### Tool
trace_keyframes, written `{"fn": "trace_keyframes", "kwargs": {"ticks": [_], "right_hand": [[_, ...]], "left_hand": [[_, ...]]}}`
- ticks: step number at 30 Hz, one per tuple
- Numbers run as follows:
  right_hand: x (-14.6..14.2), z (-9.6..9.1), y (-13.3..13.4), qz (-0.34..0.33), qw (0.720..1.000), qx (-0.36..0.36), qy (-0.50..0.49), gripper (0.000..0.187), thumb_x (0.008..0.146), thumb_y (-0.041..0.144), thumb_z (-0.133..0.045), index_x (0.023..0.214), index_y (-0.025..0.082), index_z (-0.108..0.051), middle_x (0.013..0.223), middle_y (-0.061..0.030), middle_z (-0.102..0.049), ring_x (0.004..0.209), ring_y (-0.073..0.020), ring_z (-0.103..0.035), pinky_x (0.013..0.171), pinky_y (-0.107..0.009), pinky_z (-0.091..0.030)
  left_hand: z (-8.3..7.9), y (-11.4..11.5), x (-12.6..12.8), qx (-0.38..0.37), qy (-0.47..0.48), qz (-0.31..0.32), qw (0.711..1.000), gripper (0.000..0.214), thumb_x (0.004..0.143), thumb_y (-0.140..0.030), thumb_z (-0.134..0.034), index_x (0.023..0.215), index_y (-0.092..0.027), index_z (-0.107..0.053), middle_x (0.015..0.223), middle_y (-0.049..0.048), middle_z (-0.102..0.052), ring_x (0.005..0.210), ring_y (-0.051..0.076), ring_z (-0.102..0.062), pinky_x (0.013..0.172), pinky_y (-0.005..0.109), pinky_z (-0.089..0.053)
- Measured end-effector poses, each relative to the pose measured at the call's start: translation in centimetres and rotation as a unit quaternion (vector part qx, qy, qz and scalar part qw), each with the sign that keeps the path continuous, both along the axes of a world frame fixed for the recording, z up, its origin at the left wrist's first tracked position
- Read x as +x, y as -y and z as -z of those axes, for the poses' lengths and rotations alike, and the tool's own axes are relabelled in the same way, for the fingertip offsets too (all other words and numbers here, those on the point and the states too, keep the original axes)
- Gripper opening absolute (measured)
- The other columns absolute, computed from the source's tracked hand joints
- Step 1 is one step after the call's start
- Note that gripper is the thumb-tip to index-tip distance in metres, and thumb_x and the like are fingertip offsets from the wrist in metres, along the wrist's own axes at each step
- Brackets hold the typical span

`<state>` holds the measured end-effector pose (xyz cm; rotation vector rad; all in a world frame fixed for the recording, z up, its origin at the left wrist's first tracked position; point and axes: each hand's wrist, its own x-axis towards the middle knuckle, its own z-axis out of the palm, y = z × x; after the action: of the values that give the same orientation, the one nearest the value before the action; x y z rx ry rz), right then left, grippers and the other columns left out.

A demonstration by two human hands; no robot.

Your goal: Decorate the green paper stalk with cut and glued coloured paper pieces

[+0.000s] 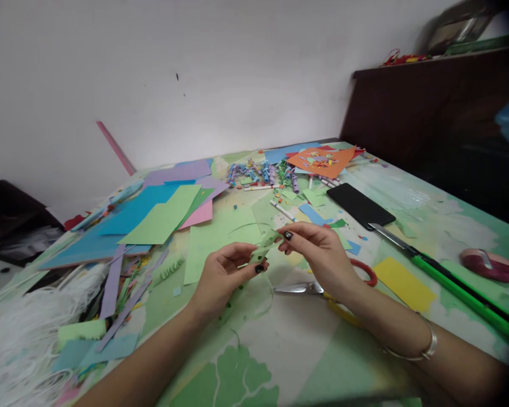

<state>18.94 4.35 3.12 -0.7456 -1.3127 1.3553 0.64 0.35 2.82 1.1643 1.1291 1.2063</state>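
Observation:
Both hands meet over the middle of the table (305,350) and pinch one small strip of green paper (266,246). My left hand (223,272) grips its lower left end between thumb and fingers. My right hand (318,253) pinches the upper right end. The strip is crumpled or curled between them. Scissors (299,289) with a red handle lie flat just under my right hand. A light green sheet (220,234) lies behind the hands.
Coloured paper sheets (152,212) pile at the left, an orange sheet (322,161) with scraps and curled strips (254,172) at the back. A black phone (359,205), a green-handled tool (449,285), a yellow paper piece (404,284) and a red object (490,264) lie right. White string (29,333) heaps left.

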Motion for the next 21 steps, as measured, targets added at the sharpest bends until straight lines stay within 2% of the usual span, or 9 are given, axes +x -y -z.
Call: {"fn": "trace_keyframes", "kwargs": {"ticks": [7,14,21], "right_hand": [[0.25,-0.06,-0.07,-0.020,0.999,-0.042,-0.018,0.013,0.077,0.030,-0.067,0.080,0.017,-0.072,0.069,-0.0039,-0.069,0.066,-0.0140,-0.063,0.065,-0.028,-0.049],[0.27,-0.15,-0.15,-0.021,0.999,-0.036,-0.010,0.011,0.074,0.023,-0.067,0.081,0.018,-0.074,0.070,-0.0038,-0.071,0.065,-0.0130,-0.063,0.062,-0.025,-0.049],[0.24,-0.36,0.04,-0.017,0.999,-0.049,0.017,0.009,0.074,0.022,-0.066,0.074,0.017,-0.074,0.064,-0.0032,-0.070,0.059,-0.0118,-0.063,0.059,-0.024,-0.052]], "left_hand": [[0.23,-0.02,0.03,-0.003,0.001,0.000,1.000,0.030,0.059,-0.028,-0.082,0.082,-0.016,-0.068,0.075,0.0037,-0.071,0.072,0.017,-0.068,0.070,0.027,-0.053],[0.06,-0.02,0.04,-0.008,0.000,0.023,1.000,0.028,0.061,-0.027,-0.081,0.083,-0.017,-0.069,0.078,0.0028,-0.072,0.073,0.015,-0.068,0.070,0.023,-0.051],[0.23,0.08,0.15,-0.010,-0.004,0.001,1.000,0.027,0.060,-0.027,-0.082,0.082,-0.017,-0.070,0.077,0.0025,-0.072,0.077,0.015,-0.068,0.069,0.021,-0.051]]}}
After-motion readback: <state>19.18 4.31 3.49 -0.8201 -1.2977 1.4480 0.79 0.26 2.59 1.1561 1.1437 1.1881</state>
